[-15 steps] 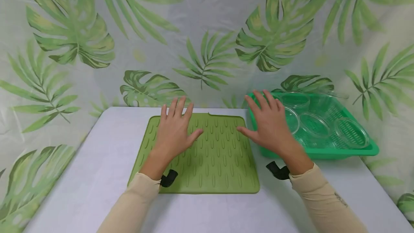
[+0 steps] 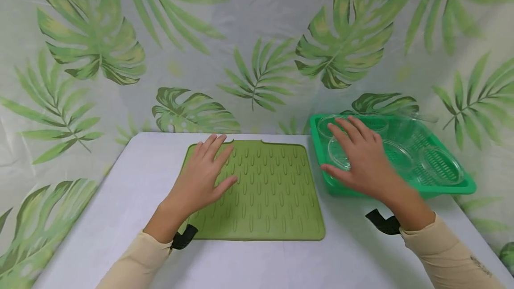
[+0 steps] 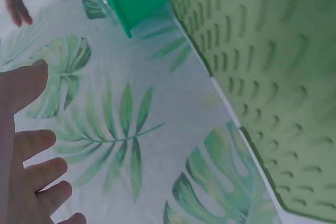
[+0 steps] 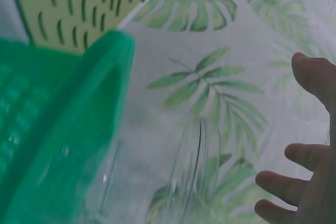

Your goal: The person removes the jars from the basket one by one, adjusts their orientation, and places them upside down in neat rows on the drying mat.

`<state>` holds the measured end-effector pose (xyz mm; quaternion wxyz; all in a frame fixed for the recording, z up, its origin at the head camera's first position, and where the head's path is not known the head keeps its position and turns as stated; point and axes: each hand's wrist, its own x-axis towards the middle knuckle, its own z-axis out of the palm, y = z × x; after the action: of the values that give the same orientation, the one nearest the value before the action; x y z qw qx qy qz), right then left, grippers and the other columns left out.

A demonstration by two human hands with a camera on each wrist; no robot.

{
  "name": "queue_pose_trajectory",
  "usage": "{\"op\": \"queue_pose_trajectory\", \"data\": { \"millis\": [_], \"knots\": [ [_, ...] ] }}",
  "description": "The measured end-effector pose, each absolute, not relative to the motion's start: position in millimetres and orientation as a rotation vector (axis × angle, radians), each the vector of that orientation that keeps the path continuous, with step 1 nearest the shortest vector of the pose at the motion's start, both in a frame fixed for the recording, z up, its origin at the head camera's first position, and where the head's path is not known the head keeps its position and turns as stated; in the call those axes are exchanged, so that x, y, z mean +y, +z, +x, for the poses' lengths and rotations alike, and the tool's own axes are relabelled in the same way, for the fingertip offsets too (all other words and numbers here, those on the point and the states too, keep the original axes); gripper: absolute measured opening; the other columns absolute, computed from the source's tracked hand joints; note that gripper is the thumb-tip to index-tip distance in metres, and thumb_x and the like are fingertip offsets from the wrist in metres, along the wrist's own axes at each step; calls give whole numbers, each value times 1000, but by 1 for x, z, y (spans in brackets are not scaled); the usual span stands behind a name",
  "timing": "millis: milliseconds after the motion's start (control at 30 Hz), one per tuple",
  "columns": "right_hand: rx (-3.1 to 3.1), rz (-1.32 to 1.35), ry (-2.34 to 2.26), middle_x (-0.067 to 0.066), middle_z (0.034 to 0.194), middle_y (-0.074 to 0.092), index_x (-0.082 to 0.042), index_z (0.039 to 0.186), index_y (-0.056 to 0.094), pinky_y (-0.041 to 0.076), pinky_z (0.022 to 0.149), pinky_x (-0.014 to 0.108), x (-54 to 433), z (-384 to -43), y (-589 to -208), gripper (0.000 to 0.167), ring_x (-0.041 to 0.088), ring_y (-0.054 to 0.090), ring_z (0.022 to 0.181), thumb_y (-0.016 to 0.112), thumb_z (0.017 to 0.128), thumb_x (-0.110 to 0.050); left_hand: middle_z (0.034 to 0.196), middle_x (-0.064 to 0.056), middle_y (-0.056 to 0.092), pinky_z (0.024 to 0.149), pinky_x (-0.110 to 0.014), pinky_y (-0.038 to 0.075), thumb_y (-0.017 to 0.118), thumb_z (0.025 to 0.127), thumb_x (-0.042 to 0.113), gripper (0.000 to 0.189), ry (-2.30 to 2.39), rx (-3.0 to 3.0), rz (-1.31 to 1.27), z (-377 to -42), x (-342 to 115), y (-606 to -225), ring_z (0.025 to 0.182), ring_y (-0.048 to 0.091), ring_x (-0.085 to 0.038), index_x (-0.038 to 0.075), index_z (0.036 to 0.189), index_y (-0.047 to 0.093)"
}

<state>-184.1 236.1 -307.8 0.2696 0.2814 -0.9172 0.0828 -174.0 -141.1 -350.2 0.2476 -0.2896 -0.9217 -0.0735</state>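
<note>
Hanging behind the table: a pale cloth (image 2: 188, 68) printed with green leaves, some broad and split, some narrow fronds; faint creases show near its top, and it also flanks the left and right sides.
Table (image 2: 281, 264): white, its far edge meeting the cloth; soft shadow lies on it below the right hand.
Mat (image 2: 269, 191): olive green, flat on the table near the middle, corners rounded, rows of raised oval ridges across it, a small step in its far edge.
Basket (image 2: 453, 189): bright green, slotted, on the table's right side, just beside the mat with a narrow strip of white between; its far rim is near the cloth.
Dishes (image 2: 441, 165): several, round and clear, inside the basket; one clear rim rises past the far edge. Their exact number is hard to tell through the clear walls.
Left hand (image 2: 202, 175): wide, fingers spread and holding nothing, raised over the mat's left half.
Right hand (image 2: 363, 157): wide too, fingers apart, thumb out, holding nothing, above the basket's near left part; contact with a dish cannot be told.
Sleeves (image 2: 136, 258): beige on both arms, a black piece (image 2: 184, 237) at each wrist.
</note>
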Motion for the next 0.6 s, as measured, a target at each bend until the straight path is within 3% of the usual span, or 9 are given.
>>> {"op": "queue_pose_trajectory", "data": {
  "millis": [100,400,500,600],
  "knots": [
    [-2445,759,241,20,149,45,-6,148,43,35,94,70,247,-181,-304,94,44,33,142,33,90,-80,155,-20,40,118,-56,33,73,88,42,70,-169,-2519,-813,-171,-153,-356,146,34,-39,6,144,49],
    [-2450,743,223,22,147,47,-6,149,42,36,92,71,283,-173,-301,96,45,35,140,43,87,-79,152,-19,44,116,-61,33,73,86,45,71,-140,-2603,-776,-161,-189,-376,142,38,-38,5,141,52],
    [-2435,752,201,24,145,49,-4,147,44,38,95,70,294,-173,-303,98,47,38,136,38,87,-81,152,-20,43,116,-61,33,73,86,45,72,-139,-2630,-765,-159,-199,-381,143,38,-40,5,142,51],
    [-2439,758,197,26,144,49,-3,147,44,38,100,68,300,-173,-304,96,48,39,135,43,88,-78,151,-20,45,115,-61,35,74,85,42,71,-129,-2620,-786,-158,-208,-386,140,40,-41,3,140,52]
  ]
}}
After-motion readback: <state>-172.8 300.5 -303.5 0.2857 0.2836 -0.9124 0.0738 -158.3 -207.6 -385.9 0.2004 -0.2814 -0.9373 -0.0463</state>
